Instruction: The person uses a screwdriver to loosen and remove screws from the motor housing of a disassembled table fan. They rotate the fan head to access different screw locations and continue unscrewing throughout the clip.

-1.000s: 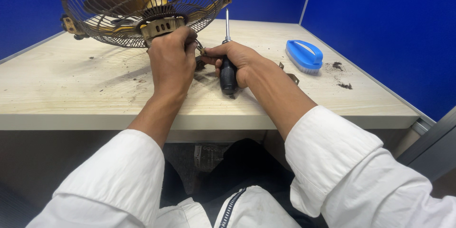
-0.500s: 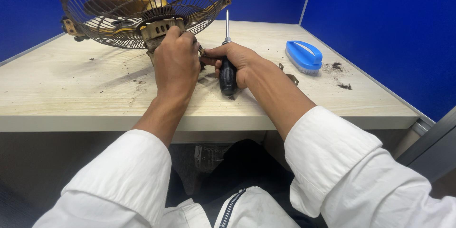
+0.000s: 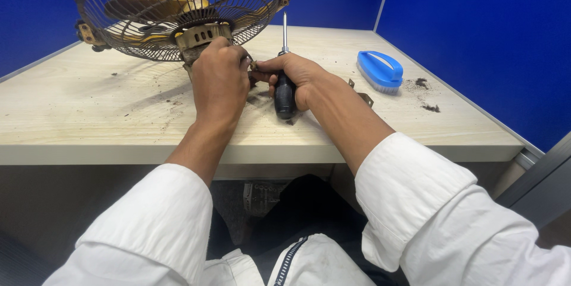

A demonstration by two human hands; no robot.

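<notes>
A rusty wire fan guard [image 3: 178,9] with yellowed blades inside sits tilted on the wooden desk [image 3: 89,119]. My left hand [image 3: 220,80] grips the fan's hub at the guard's near rim. My right hand [image 3: 294,77] is closed around the black handle of a screwdriver [image 3: 284,72], whose metal shaft points up and away. The thumb and forefinger of my right hand reach toward my left hand's fingers; something small seems pinched there, too small to tell.
A blue scrub brush [image 3: 380,70] lies at the right of the desk. Dirt crumbs [image 3: 425,95] are scattered near it, and a small metal bracket [image 3: 364,98] lies beside my right forearm. Blue partition walls [image 3: 476,24] enclose the desk at the back and right.
The fan guard and my hands have stayed almost in place; my left hand has shifted slightly on the hub. The screwdriver remains upright in my right hand.
</notes>
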